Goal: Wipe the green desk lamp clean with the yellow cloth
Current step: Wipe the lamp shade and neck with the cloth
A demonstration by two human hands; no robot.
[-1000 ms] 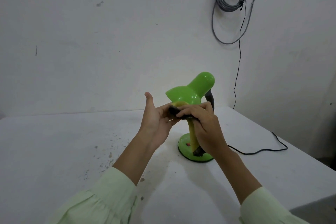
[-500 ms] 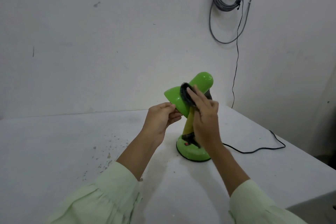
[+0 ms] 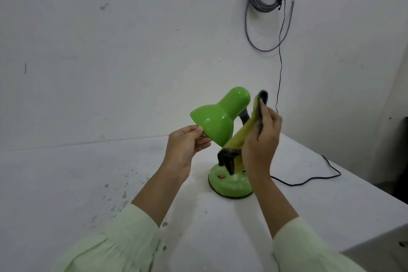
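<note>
Green desk lamp (image 3: 220, 121) stands on the white table (image 3: 66, 183), base flat, shade tilted down to the left. Left hand (image 3: 187, 146) pinches the shade's lower rim, steadying it. Right hand (image 3: 262, 137) grips the yellow cloth (image 3: 240, 137), dark-edged, beside the neck behind the shade; contact with the lamp cannot be confirmed. Recommended: keep the rim braced, press the cloth flat along the neck and rear dome, and avoid dragging the cord (image 3: 309, 180).
</note>
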